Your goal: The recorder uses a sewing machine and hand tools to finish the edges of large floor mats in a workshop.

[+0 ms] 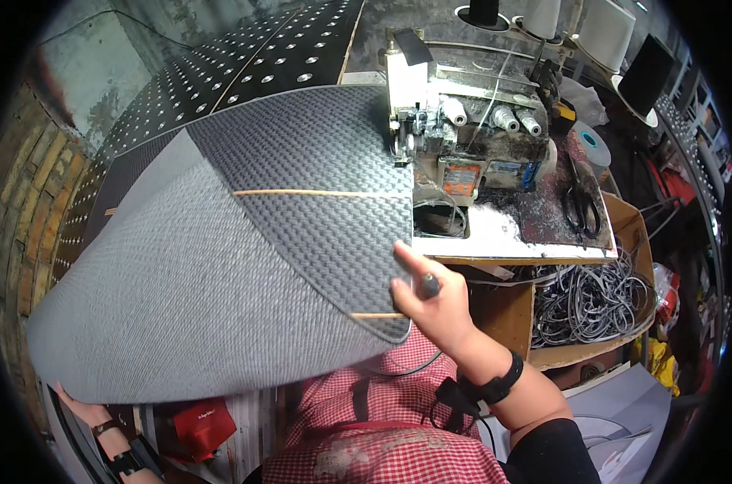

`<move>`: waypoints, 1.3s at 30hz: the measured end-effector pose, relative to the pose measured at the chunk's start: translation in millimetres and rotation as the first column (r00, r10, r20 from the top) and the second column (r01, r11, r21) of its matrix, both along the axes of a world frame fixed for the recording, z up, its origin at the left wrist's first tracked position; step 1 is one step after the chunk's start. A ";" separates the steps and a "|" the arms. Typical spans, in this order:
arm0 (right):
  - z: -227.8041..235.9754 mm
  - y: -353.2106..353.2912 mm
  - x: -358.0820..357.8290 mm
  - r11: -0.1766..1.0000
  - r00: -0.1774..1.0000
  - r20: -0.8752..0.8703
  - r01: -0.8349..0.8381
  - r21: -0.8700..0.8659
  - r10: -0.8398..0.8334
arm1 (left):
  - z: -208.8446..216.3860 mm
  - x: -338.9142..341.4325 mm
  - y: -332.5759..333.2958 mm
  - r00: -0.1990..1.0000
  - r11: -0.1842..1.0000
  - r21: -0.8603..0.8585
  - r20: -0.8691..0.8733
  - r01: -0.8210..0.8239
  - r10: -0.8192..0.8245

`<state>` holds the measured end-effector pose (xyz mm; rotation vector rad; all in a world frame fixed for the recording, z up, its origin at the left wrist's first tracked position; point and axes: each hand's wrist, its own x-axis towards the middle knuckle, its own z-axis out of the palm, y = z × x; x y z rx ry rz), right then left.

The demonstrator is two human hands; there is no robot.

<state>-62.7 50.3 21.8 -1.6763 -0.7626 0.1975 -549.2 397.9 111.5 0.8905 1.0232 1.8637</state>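
Observation:
A large grey textured mat [317,153] lies over the table, its near left part folded back so that the lighter ribbed side [180,282] faces up. Two thin tan lines cross its dark woven side. My right hand [438,302] is at the mat's right edge, index finger and thumb stretched onto it. Its curled fingers hold a small dark tool with a rounded end [430,284]; the rest is hidden. At the lower left, my left hand [82,410] grips the mat's outer edge, fingers mostly beneath it. The overlock sewing machine [471,113] stands at the mat's far right edge.
Black-handled scissors [580,202] lie on the machine table's right side. Below it, a cardboard box [535,319] holds tangled grey trimmings [596,298]. Thread cones [604,32] stand behind the machine. A dark perforated tabletop [261,64] extends at the far left.

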 end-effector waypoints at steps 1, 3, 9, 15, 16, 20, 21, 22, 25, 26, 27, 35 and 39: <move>1.1 3.9 6.9 1.000 1.000 0.022 0.008 -0.001 -0.008 | -2.9 4.1 6.5 0.999 1.000 0.012 -0.045 0.000 0.001; 6.9 11.6 18.8 0.990 0.997 -0.072 -0.004 -0.139 -0.006 | 0.7 24.3 7.3 1.000 1.000 -0.018 -0.003 0.006 -0.006; 11.0 30.4 54.8 0.983 0.965 0.234 0.148 -0.106 -0.120 | -8.4 83.5 18.4 0.989 0.995 -0.032 0.119 0.097 -0.092; 139.3 50.3 31.6 0.870 0.875 -0.015 -0.479 0.116 0.483 | -30.5 108.6 24.8 0.947 0.985 -0.077 0.295 0.154 -0.125; 140.2 42.7 25.5 0.876 0.878 0.037 -0.478 0.064 0.477 | -33.1 104.1 20.4 0.953 0.977 -0.114 0.265 0.179 -0.144; 124.1 0.7 1.8 0.482 0.457 0.181 -0.866 -0.132 0.871 | -5.9 41.2 -0.8 0.992 0.997 0.029 -0.103 -0.074 0.077; 124.6 0.5 0.7 0.483 0.456 0.190 -0.865 -0.132 0.869 | 13.4 42.4 -11.7 0.974 0.977 0.121 -0.122 -0.177 0.192; 139.6 4.4 -5.2 0.618 0.612 -0.094 -0.766 0.177 0.786 | 33.2 45.1 -23.6 0.970 0.971 0.217 -0.199 -0.096 0.141; 171.3 29.3 -33.7 0.679 0.662 -0.271 -0.495 0.543 0.699 | 76.5 47.5 -39.7 0.965 0.956 0.275 -0.202 -0.106 0.166; 180.9 33.6 -49.9 0.623 0.694 -0.138 -0.517 0.587 0.707 | 91.9 38.2 -42.6 0.940 0.907 0.417 -0.287 -0.049 0.183; 199.4 26.6 -68.4 0.539 0.661 -0.028 -0.587 0.604 0.750 | 108.0 27.4 -47.9 0.907 0.838 0.545 -0.366 0.027 0.209; 224.3 17.4 -211.1 -0.428 -0.300 0.475 -0.884 0.187 0.827 | 132.0 -36.2 -71.0 0.871 0.859 0.468 -0.488 0.206 0.057; 189.5 26.6 -193.7 -0.165 -0.101 0.313 -0.969 0.183 0.944 | 115.6 -59.7 -81.2 0.888 0.900 0.394 -0.459 0.185 0.019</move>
